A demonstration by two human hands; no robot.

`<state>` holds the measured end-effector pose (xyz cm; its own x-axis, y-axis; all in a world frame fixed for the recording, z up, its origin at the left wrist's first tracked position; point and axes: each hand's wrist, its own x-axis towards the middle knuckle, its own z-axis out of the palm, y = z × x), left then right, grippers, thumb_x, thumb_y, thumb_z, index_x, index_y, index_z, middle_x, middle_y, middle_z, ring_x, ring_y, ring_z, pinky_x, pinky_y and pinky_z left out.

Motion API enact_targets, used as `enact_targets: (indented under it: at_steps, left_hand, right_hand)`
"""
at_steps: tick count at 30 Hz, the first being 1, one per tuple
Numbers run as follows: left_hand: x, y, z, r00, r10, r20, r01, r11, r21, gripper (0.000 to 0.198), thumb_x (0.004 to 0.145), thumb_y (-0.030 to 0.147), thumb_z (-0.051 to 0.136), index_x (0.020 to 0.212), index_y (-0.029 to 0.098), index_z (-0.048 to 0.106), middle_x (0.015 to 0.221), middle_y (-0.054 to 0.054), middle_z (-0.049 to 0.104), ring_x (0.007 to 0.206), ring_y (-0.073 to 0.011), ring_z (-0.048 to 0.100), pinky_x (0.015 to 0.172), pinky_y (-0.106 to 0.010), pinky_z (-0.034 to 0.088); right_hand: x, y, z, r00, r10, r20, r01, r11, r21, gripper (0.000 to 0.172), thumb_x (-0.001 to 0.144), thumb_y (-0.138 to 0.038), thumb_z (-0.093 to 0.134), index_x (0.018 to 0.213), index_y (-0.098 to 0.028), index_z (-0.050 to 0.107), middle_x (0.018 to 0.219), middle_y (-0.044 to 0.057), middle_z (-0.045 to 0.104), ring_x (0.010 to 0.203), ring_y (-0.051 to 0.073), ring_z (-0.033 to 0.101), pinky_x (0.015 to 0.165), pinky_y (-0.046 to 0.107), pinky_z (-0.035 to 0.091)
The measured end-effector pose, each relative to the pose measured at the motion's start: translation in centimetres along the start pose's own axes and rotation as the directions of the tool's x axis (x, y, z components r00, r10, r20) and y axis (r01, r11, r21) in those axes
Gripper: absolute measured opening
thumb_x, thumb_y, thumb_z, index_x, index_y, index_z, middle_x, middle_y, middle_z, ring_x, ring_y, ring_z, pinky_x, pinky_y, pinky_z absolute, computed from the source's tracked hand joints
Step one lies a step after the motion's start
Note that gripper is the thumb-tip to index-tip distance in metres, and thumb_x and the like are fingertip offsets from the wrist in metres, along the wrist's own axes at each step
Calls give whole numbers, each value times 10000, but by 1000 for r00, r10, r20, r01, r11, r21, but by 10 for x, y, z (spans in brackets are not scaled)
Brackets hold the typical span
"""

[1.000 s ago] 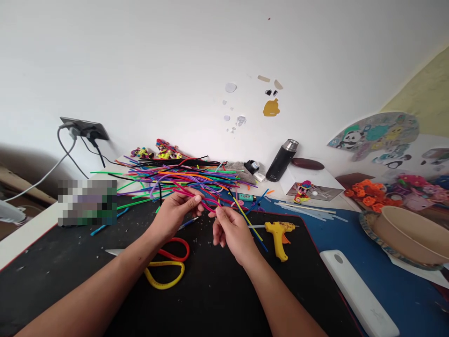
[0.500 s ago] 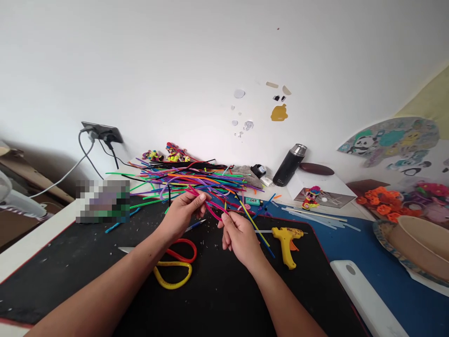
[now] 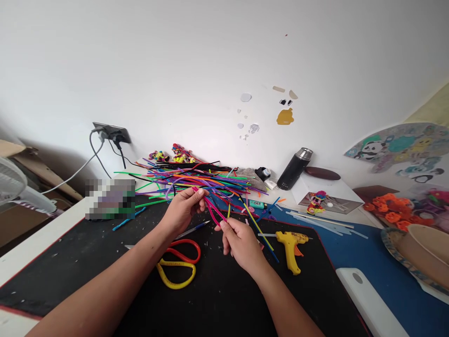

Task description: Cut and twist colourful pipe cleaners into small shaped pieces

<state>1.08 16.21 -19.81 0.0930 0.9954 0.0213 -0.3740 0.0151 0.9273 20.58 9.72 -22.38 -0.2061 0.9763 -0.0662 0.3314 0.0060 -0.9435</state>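
Note:
Between both hands stretches a magenta pipe cleaner [image 3: 214, 212], which shows as two strands side by side. My left hand [image 3: 187, 206] is closed, thumb and index finger pinching its upper left end. At the lower right end, my right hand [image 3: 240, 238] grips it with closed fingers. Just behind the hands lies a big pile of coloured pipe cleaners [image 3: 210, 180]. Scissors with one red and one yellow handle [image 3: 177, 283] rest on the black mat [image 3: 196, 313], partly hidden by my left forearm. A pen [image 3: 192, 229] lies beyond them.
On the right are a yellow glue gun [image 3: 291, 248], clear glue sticks [image 3: 322, 222] and a white board-like object [image 3: 365, 299]. A black flask [image 3: 295, 168] stands against the wall. Small pipe-cleaner figures [image 3: 182, 154] sit behind the pile; another figure [image 3: 316, 202] is by a white box.
The view has shifted slightly, so the scene sits a little further right. My hands are slightly further apart, and the two magenta strands between them show longer and straighter.

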Motion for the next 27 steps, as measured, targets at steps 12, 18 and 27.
enact_targets:
  at_steps: [12, 18, 27]
  left_hand:
    - [4, -7, -6, 1000, 29, 4, -29, 997, 78, 418, 742, 542, 904, 759, 157, 740, 609, -4, 629, 558, -115, 546, 544, -234, 411]
    - [1, -4, -5, 997, 61, 48, -66, 991, 118, 400, 748, 537, 904, 769, 165, 759, 625, -15, 651, 578, -125, 559, 570, -240, 440]
    - [-5, 1, 1, 984, 165, 72, -176, 966, 189, 341, 778, 513, 887, 783, 190, 778, 651, -25, 670, 603, -152, 589, 592, -262, 478]
  right_hand:
    - [4, -3, -1, 998, 52, -37, -38, 947, 318, 635, 937, -770, 556, 1061, -162, 695, 612, -34, 590, 428, 123, 574, 373, 214, 342]
    - [4, -9, -2, 991, 132, -37, -96, 860, 501, 799, 860, -861, 569, 1128, -121, 704, 595, -12, 623, 421, 127, 583, 368, 209, 344]
    - [2, -14, -4, 971, 221, 87, -233, 814, 532, 802, 884, -863, 535, 1054, -109, 745, 570, 3, 626, 413, 121, 580, 368, 204, 338]
